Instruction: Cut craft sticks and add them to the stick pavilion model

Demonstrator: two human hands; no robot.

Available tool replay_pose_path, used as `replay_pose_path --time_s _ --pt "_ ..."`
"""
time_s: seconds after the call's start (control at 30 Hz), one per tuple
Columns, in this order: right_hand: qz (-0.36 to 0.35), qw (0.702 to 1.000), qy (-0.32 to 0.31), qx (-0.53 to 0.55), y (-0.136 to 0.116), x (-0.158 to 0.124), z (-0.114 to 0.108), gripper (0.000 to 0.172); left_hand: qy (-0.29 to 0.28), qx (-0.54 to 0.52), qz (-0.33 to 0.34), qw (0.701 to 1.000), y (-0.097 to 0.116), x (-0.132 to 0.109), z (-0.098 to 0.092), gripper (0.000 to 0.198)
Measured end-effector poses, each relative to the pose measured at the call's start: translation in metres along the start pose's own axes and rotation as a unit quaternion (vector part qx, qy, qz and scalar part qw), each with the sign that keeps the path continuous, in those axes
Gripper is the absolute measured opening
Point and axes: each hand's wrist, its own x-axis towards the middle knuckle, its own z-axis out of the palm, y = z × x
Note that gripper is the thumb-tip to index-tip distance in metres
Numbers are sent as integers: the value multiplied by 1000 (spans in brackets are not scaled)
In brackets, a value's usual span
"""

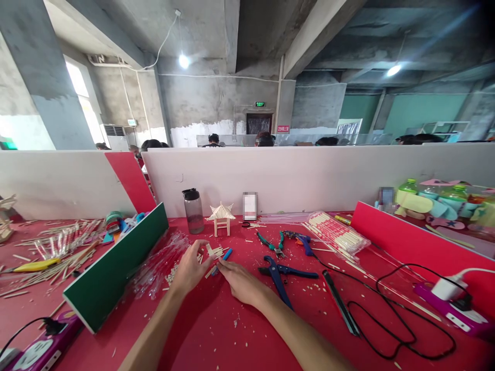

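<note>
My left hand (pixel 192 267) is bent over a small pile of short pale wooden stick pieces (pixel 220 252), its thumb and forefinger curled about one short piece (pixel 209 249). Close beside it, my right hand (pixel 238 280) has its fingers pressed together, and what they pinch is too small to make out. A slim blue pen-like thing (pixel 228 254) lies at the right fingertips, partly covered by them. Behind the hands stands a little house (pixel 221 218) built of wooden sticks, with a peaked roof on legs.
Blue-handled cutters (pixel 278 273), green pliers (pixel 275 245), a glue gun (pixel 303 241) and a utility knife (pixel 340 303) lie right. Beyond are bagged sticks (pixel 336 232) and a looping black cable (pixel 386 304). Leftward are a bottle (pixel 193 211), plastic wrappers (pixel 158 263) and a green divider (pixel 116 268).
</note>
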Motion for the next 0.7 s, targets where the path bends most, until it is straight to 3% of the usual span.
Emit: replay_pose_path --time_s 0.17,0.33,0.47,0.7 --pt "67 993 94 8 5 -4 -24 65 -47 -16 29 998 8 -6 7 37" --pt "119 978 171 -7 20 -16 -53 35 -162 -52 79 982 25 -21 30 39" --pt "130 974 185 -6 26 -22 -62 29 -223 -39 89 970 33 -27 44 32" --pt "140 976 168 -5 20 -23 -60 26 -246 -3 96 965 25 -27 46 41"
